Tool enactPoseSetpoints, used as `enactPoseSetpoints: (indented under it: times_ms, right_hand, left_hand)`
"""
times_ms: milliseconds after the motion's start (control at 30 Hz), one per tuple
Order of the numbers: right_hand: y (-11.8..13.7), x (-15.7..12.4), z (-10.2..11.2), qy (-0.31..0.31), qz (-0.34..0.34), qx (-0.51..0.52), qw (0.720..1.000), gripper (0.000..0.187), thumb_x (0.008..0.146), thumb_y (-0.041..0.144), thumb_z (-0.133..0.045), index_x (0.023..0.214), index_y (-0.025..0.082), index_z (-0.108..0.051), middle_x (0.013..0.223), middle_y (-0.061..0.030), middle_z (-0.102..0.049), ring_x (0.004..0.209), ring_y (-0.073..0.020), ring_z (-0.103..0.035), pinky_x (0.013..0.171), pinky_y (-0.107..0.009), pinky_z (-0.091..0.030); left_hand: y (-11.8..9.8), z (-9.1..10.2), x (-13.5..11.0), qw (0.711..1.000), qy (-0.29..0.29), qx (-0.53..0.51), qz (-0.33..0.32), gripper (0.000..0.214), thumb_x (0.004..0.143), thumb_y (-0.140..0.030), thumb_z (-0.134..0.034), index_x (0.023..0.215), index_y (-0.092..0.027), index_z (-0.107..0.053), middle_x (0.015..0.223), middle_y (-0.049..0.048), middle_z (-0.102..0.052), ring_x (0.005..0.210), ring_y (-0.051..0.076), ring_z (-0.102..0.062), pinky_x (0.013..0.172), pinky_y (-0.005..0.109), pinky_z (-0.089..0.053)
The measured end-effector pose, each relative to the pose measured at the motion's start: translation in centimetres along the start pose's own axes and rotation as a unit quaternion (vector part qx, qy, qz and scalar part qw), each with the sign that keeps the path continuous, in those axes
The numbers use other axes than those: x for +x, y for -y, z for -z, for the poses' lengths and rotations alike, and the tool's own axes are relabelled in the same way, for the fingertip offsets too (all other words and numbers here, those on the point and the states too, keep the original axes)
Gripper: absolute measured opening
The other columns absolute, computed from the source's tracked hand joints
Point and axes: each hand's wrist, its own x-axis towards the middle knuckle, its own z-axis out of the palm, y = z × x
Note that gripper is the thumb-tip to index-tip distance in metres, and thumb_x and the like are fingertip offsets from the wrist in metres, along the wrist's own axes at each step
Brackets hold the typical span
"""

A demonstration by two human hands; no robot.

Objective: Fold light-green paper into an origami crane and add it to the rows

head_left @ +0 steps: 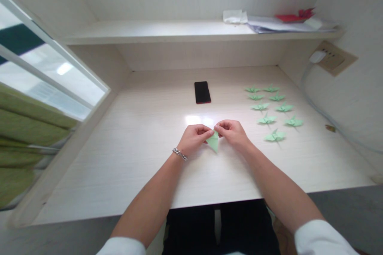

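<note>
Between my two hands is a small piece of folded light green paper (pixel 213 143), its pointed end hanging down toward me. My left hand (pixel 196 137) pinches its upper left side, thumb on top; a chain bracelet (pixel 180 153) circles that wrist. At the paper's upper right corner, the thumb and fingertips of my right hand (pixel 231 130) are closed on it. Fingers hide the top of the paper. To the right, several green paper cranes (pixel 274 136) sit on the desk (pixel 143 127) in two rough columns.
A black phone (pixel 202 92) lies beyond my hands. Above the desk's back runs a shelf (pixel 149 32) with papers (pixel 281 24), a white packet (pixel 235 16) and a red folded paper (pixel 291 18). On the right wall, a white plug and cable (pixel 317 56) sit in a socket (pixel 336 59).
</note>
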Motion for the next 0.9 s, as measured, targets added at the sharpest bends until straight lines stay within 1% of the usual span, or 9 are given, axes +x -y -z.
enactPoseSetpoints:
  times_ms: [167, 500, 900]
  right_hand:
    - [0.06, -0.03, -0.06, -0.016, -0.008, 0.021, 1.0, 0.028, 0.07, 0.042, -0.069, 0.074, 0.014, -0.068, 0.062, -0.002, -0.062, 0.055, -0.0119, -0.054, 0.054, -0.025, -0.044]
    - [0.17, 0.0, -0.19, -0.014, -0.029, 0.027, 0.999, 0.033, 0.066, 0.045, -0.071, 0.075, 0.014, -0.07, 0.065, -0.0028, -0.065, 0.057, -0.0125, -0.056, 0.057, -0.025, -0.048]
    - [0.26, -0.14, -0.38, -0.015, -0.006, 0.002, 1.0, 0.028, 0.072, 0.043, -0.067, 0.074, 0.015, -0.069, 0.063, -0.0022, -0.064, 0.056, -0.0126, -0.056, 0.055, -0.024, -0.046]
  left_hand:
    - [0.07, 0.15, 0.06, 1.0, -0.002, -0.014, 0.015, 0.035, 0.071, -0.045, -0.069, 0.081, -0.012, -0.069, 0.075, 0.0068, -0.068, 0.064, 0.014, -0.062, 0.056, 0.025, -0.053]
    - [0.36, 0.03, 0.19, 1.0, -0.014, -0.016, 0.019, 0.032, 0.071, -0.042, -0.07, 0.081, -0.012, -0.068, 0.074, 0.0063, -0.069, 0.063, 0.013, -0.062, 0.056, 0.024, -0.053]
    - [-0.03, -0.08, 0.04, 0.999, -0.03, -0.017, 0.023, 0.029, 0.068, -0.038, -0.074, 0.077, -0.011, -0.069, 0.068, 0.0051, -0.068, 0.057, 0.012, -0.06, 0.053, 0.022, -0.053]
